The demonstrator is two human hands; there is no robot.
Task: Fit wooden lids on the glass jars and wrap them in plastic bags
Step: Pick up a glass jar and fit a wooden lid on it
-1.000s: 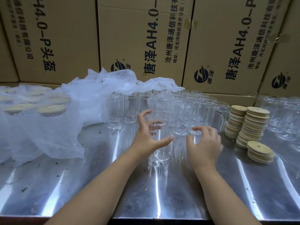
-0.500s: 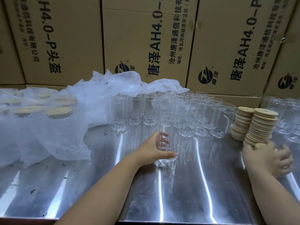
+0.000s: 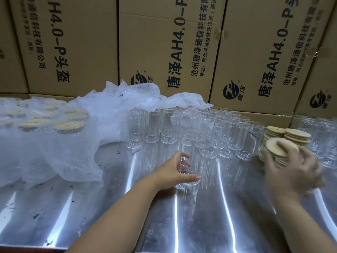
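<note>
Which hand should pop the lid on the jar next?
The right hand. It holds a wooden lid by the lid stacks, though it looks blurred. The left hand grips the glass jar, which stands upright on the metal table, so it is busy steadying.

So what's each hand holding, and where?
Left hand grips a glass jar round its lower body. Right hand holds a wooden lid by its near edge; the grip is blurred.

Glare streaks on steel table (image 3: pixel 200 225); right hand (image 3: pixel 291 170) motion-blurred.
</note>
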